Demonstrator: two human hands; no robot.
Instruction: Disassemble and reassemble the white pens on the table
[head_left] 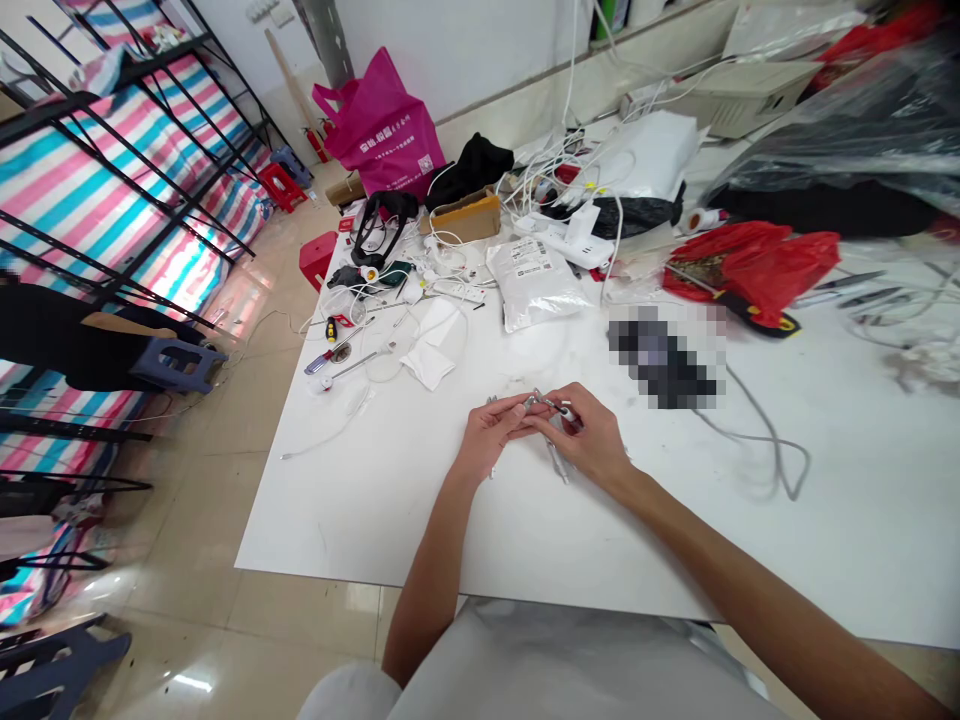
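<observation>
Over the white table (360, 520), both hands meet close together in front of me. My left hand (487, 438) is closed, pinching a small silvery metal piece (531, 400) between thumb and fingers. My right hand (592, 435) is closed too, its fingers round a thin dark piece with a white end (568, 412) that points towards the silvery one. Its exact kind is too small to make out. Below the hands lie thin silvery strips (557, 462), partly covered by the fingers.
Screwdrivers (321, 360), tangled white cables (536, 180) and a white plastic parcel (534, 283) lie beyond my hands. To the right are a blurred-out dark object (660, 357) with a grey cable (776, 450) and a red plastic bag (787, 270). Another person (67, 325) is at far left.
</observation>
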